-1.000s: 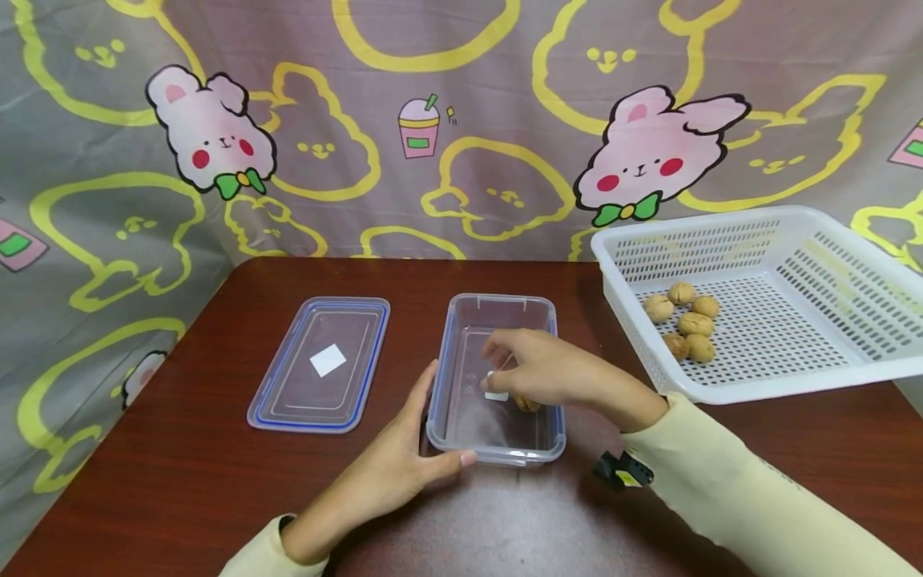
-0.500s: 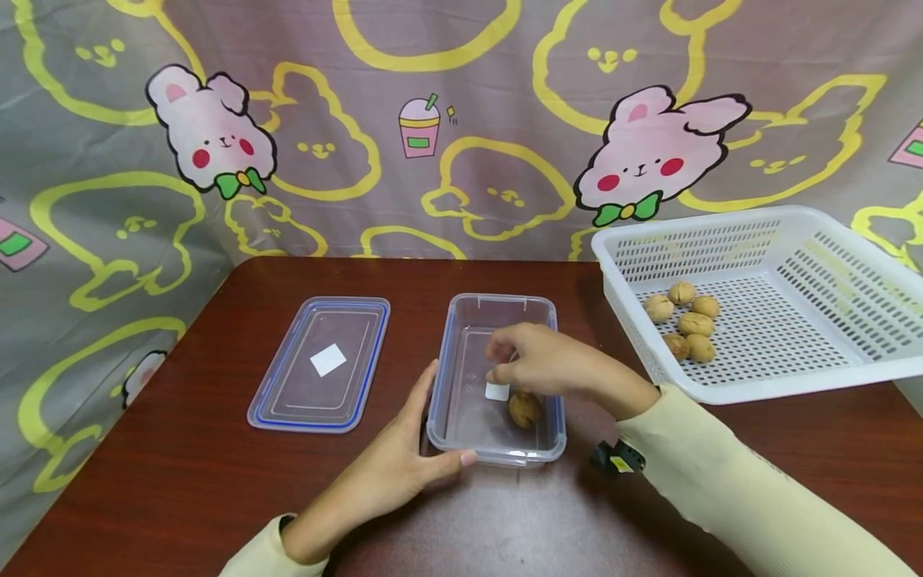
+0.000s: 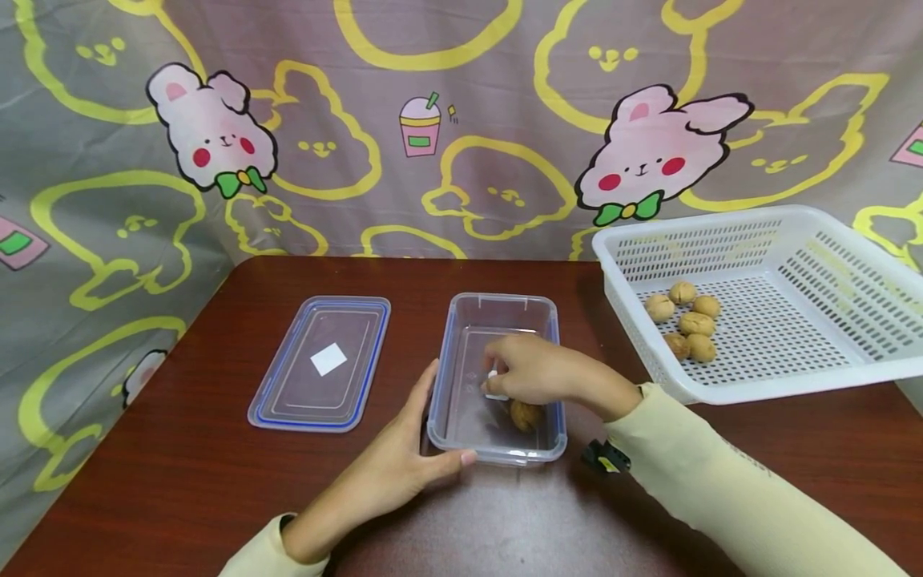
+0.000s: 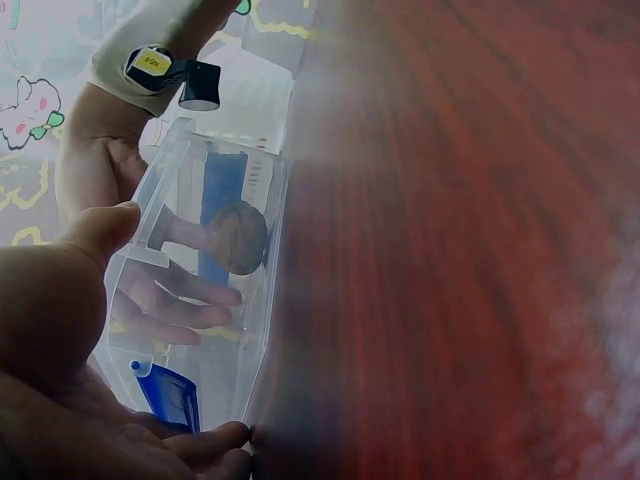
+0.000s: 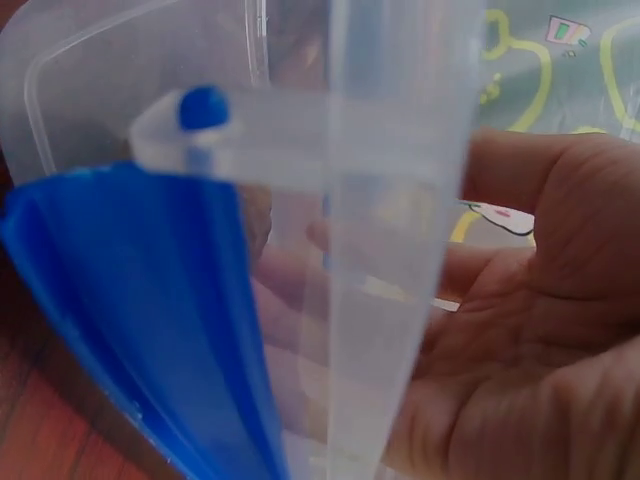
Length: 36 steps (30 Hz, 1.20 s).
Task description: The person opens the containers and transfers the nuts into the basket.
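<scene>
Nearest the person, the left hand (image 3: 404,469) braces the near left corner of the clear box (image 3: 461,417) on the bench (image 3: 180,481): its thumb lies along the left wall and its fingers curl round the front corner, so it grips the box. The right hand (image 3: 534,370) is inside the box with its fingers loosely bent; nothing shows between them, so it looks empty. A walnut (image 3: 525,415) lies on the box floor just below that hand, near the front right corner; the left wrist view shows the same walnut (image 4: 237,237) through the wall, apart from the fingers.

Left of the box, well apart from it, the lid (image 3: 320,362) lies flat on the bench. Farther back on the right stands a white basket (image 3: 851,240), with five more walnuts (image 3: 685,320) clustered at its left end.

As a judgement, one walnut is in the box, five wait in the basket, and the lid is not yet on.
</scene>
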Each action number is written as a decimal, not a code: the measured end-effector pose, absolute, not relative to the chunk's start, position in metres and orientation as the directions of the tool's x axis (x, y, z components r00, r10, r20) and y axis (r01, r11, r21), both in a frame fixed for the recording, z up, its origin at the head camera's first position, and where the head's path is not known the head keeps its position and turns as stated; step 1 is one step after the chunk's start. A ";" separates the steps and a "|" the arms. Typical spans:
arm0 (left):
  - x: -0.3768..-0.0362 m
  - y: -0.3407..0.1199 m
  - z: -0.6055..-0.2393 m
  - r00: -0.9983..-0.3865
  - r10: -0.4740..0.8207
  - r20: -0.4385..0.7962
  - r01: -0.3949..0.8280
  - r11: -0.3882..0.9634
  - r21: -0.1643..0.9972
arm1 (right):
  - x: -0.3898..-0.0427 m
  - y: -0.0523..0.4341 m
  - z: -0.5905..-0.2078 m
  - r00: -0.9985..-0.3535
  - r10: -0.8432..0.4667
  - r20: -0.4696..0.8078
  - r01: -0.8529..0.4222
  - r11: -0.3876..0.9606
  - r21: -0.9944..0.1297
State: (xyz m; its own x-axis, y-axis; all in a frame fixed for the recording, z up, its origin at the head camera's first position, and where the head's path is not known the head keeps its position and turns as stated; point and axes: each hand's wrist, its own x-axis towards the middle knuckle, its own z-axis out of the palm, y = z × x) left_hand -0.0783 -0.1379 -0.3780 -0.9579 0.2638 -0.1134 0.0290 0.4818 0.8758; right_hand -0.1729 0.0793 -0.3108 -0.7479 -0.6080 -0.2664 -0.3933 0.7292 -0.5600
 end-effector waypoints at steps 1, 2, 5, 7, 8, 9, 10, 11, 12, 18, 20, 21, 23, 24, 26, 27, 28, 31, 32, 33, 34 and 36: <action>-0.078 -0.138 -0.378 -0.958 0.265 -0.114 0.029 0.482 0.876 | -0.173 0.079 -0.312 -0.748 -0.603 -0.278 -0.385 0.734 -0.559; -0.078 -0.138 -0.378 -0.958 0.264 -0.115 0.028 0.483 0.875 | -0.173 0.079 -0.312 -0.747 -0.600 -0.286 -0.381 0.739 -0.556; -0.078 -0.137 -0.377 -0.958 0.262 -0.117 0.026 0.486 0.874 | -0.172 0.077 -0.313 -0.739 -0.594 -0.319 -0.367 0.752 -0.548; -0.078 -0.137 -0.377 -0.959 0.258 -0.119 0.024 0.493 0.870 | -0.171 0.076 -0.314 -0.730 -0.597 -0.333 -0.360 0.751 -0.554; -0.078 -0.137 -0.377 -0.959 0.256 -0.119 0.025 0.496 0.868 | -0.171 0.075 -0.314 -0.724 -0.604 -0.335 -0.363 0.745 -0.560; -0.078 -0.137 -0.377 -0.959 0.256 -0.119 0.026 0.497 0.867 | -0.170 0.075 -0.314 -0.717 -0.611 -0.336 -0.362 0.738 -0.569; -0.078 -0.138 -0.377 -0.959 0.258 -0.119 0.026 0.496 0.868 | -0.170 0.076 -0.314 -0.710 -0.619 -0.336 -0.361 0.730 -0.581; -0.078 -0.138 -0.378 -0.958 0.260 -0.119 0.027 0.495 0.869 | -0.170 0.076 -0.315 -0.704 -0.626 -0.336 -0.357 0.721 -0.594; -0.078 -0.138 -0.378 -0.958 0.261 -0.117 0.029 0.496 0.868 | -0.171 0.077 -0.315 -0.697 -0.636 -0.331 -0.357 0.708 -0.610; -0.079 -0.138 -0.379 -0.958 0.265 -0.110 0.037 0.496 0.867 | -0.173 0.081 -0.322 -0.643 -0.651 -0.403 -0.165 0.632 -0.757; -0.079 -0.138 -0.379 -0.958 0.265 -0.109 0.038 0.494 0.869 | -0.173 0.082 -0.324 -0.624 -0.645 -0.441 -0.082 0.615 -0.784; -0.078 -0.138 -0.379 -0.958 0.265 -0.110 0.037 0.493 0.869 | -0.173 0.082 -0.324 -0.615 -0.646 -0.452 -0.060 0.610 -0.790; -0.078 -0.138 -0.379 -0.957 0.267 -0.110 0.037 0.491 0.870 | -0.174 0.082 -0.325 -0.605 -0.646 -0.466 -0.027 0.601 -0.798; -0.078 -0.138 -0.379 -0.957 0.268 -0.110 0.037 0.489 0.871 | -0.174 0.081 -0.325 -0.597 -0.647 -0.474 -0.006 0.595 -0.803; -0.078 -0.138 -0.379 -0.956 0.273 -0.109 0.039 0.486 0.873 | -0.174 0.081 -0.326 -0.580 -0.655 -0.484 0.020 0.582 -0.813; -0.078 -0.138 -0.379 -0.955 0.276 -0.108 0.041 0.484 0.874 | -0.174 0.081 -0.326 -0.573 -0.659 -0.487 0.035 0.574 -0.818; -0.078 -0.138 -0.379 -0.955 0.278 -0.107 0.043 0.483 0.874 | -0.173 0.082 -0.327 -0.566 -0.665 -0.488 0.047 0.565 -0.824; -0.078 -0.138 -0.379 -0.954 0.281 -0.104 0.048 0.486 0.872 | -0.173 0.082 -0.328 -0.536 -0.690 -0.486 0.073 0.536 -0.841; -0.078 -0.138 -0.379 -0.954 0.281 -0.103 0.049 0.488 0.871 | -0.174 0.082 -0.330 -0.528 -0.698 -0.484 0.084 0.524 -0.847; -0.078 -0.138 -0.379 -0.954 0.280 -0.104 0.049 0.490 0.870 | -0.174 0.081 -0.331 -0.520 -0.706 -0.481 0.093 0.513 -0.853; -0.078 -0.138 -0.379 -0.955 0.279 -0.106 0.048 0.494 0.868 | -0.175 0.081 -0.332 -0.512 -0.714 -0.478 0.103 0.501 -0.859; -0.078 -0.138 -0.379 -0.955 0.277 -0.107 0.047 0.499 0.865 | -0.176 0.080 -0.335 -0.497 -0.728 -0.472 0.129 0.477 -0.870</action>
State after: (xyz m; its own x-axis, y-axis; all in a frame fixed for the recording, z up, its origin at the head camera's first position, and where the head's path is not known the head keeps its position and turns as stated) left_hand -0.0780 -0.1378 -0.3787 -0.9549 0.2767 -0.1075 0.0471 0.4989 0.8654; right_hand -0.1759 0.0801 -0.3350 -0.4974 -0.7277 -0.4723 0.1285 0.4766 -0.8697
